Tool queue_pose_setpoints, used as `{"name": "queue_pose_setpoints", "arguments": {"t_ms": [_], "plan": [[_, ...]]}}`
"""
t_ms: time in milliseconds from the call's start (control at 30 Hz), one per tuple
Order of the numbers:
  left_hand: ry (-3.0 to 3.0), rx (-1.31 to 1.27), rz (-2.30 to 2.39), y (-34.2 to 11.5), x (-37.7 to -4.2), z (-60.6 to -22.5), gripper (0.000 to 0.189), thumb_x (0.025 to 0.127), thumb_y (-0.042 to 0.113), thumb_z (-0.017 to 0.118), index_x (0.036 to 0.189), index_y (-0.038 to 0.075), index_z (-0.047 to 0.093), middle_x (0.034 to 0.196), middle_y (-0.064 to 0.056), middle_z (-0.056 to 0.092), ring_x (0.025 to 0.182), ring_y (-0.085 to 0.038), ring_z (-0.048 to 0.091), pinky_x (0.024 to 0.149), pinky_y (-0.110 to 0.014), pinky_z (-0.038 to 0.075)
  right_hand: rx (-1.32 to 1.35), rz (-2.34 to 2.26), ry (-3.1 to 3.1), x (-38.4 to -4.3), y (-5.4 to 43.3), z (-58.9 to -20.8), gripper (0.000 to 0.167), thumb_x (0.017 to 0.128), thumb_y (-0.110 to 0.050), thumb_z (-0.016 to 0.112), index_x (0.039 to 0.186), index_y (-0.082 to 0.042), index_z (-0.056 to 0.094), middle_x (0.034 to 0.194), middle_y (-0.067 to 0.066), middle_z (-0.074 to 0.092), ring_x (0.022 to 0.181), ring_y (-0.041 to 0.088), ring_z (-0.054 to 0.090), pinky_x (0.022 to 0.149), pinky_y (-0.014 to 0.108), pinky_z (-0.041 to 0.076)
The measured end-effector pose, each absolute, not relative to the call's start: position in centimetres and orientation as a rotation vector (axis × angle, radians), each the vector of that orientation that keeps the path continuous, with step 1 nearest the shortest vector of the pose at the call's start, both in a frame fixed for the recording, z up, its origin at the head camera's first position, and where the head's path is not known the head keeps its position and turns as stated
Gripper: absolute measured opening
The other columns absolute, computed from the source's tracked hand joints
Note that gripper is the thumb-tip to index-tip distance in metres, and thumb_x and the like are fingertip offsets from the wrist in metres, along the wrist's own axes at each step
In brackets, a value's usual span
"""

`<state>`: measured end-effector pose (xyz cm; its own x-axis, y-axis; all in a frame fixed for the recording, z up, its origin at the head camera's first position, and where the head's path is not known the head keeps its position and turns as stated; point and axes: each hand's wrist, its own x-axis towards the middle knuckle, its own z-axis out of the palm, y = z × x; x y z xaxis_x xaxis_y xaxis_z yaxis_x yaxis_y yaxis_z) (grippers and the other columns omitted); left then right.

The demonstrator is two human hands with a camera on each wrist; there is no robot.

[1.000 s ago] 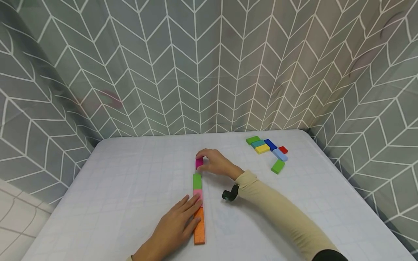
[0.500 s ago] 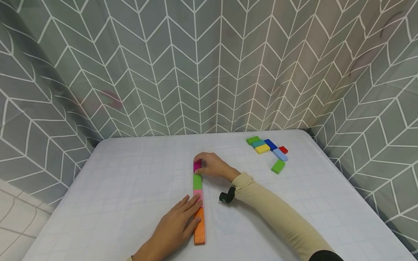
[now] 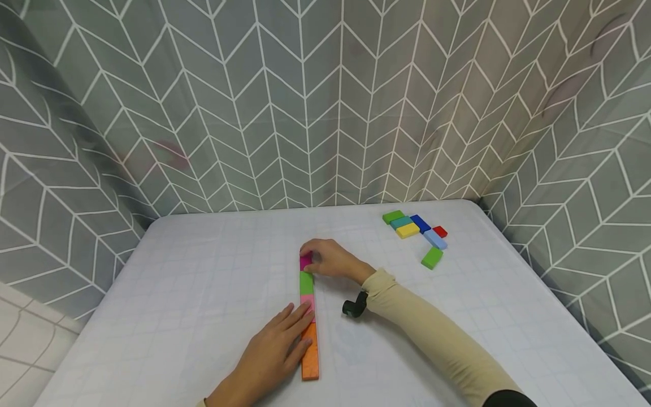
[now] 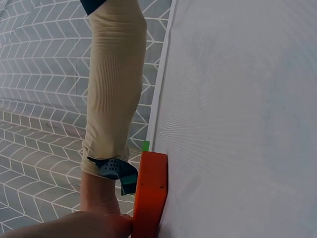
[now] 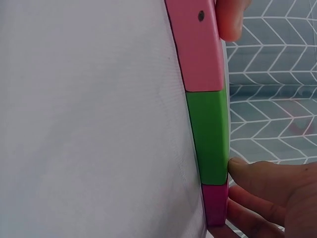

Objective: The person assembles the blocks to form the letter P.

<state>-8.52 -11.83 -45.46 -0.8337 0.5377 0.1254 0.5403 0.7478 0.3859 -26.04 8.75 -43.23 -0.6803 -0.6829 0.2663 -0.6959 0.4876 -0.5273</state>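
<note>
A straight row of flat wooden blocks runs away from the person in the head view. Nearest is an orange block, then a pink block, a light green block and a magenta block at the far end. My left hand lies with straight fingers across the pink and orange blocks, partly covering them. At the far end, my right hand pinches the magenta block between thumb and fingers. The right wrist view has the magenta block flush against the green block.
At the back right lie several loose blocks: green, teal, yellow, dark blue, light blue, red and another green one. A patterned curtain surrounds the white table.
My right hand has brought the magenta block nearer and slightly left, closing the gap to the green block. My left hand has stayed on the row.
</note>
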Motion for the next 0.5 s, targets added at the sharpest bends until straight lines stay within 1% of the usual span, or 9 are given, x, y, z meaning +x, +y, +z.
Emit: {"name": "queue_pose_setpoints", "arguments": {"t_ms": [167, 300, 400, 500], "plan": [[-2.922, -0.906, -0.651, -11.8, -8.5, -45.4, 0.052, 0.106, 0.037, 0.062, 0.152, 0.014, 0.056, 0.159, -0.003, 0.046, 0.146, -0.034, 0.041, 0.112, -0.053, 0.041, 1.237, 0.972, -2.695, -26.0, 8.9, -43.2, 0.026, 0.09, -0.005, 0.081, 0.114, 0.001, 0.074, 0.12, 0.012, 0.071, 0.114, 0.026, 0.064, 0.105, 0.034, 0.048], [-2.912, -0.915, -0.658, -11.8, -8.4, -45.5, 0.051, 0.106, 0.036, 0.062, 0.151, 0.013, 0.057, 0.159, -0.002, 0.047, 0.145, -0.034, 0.041, 0.112, -0.053, 0.041, 1.194, 0.946, -2.737, -26.0, 9.2, -43.1, 0.029, 0.092, -0.01, 0.08, 0.12, -0.002, 0.075, 0.131, 0.013, 0.068, 0.127, 0.027, 0.06, 0.112, 0.039, 0.042], [-2.934, -0.905, -0.649, -11.7, -8.3, -45.4, 0.052, 0.106, 0.037, 0.062, 0.152, 0.014, 0.056, 0.159, -0.001, 0.046, 0.146, -0.034, 0.041, 0.112, -0.053, 0.041, 1.134, 0.977, -2.751, -25.9, 9.9, -42.7, 0.029, 0.094, -0.011, 0.078, 0.121, -0.004, 0.076, 0.137, 0.014, 0.066, 0.134, 0.029, 0.055, 0.116, 0.044, 0.038], [-2.947, -0.898, -0.642, -11.7, -8.3, -45.2, 0.053, 0.106, 0.038, 0.062, 0.153, 0.015, 0.055, 0.16, -0.001, 0.046, 0.146, -0.033, 0.041, 0.111, -0.053, 0.042, 1.074, 1.043, -2.727, -25.9, 11.1, -42.1, 0.026, 0.095, -0.01, 0.075, 0.12, -0.003, 0.075, 0.134, 0.012, 0.067, 0.132, 0.029, 0.056, 0.112, 0.046, 0.043]]}}
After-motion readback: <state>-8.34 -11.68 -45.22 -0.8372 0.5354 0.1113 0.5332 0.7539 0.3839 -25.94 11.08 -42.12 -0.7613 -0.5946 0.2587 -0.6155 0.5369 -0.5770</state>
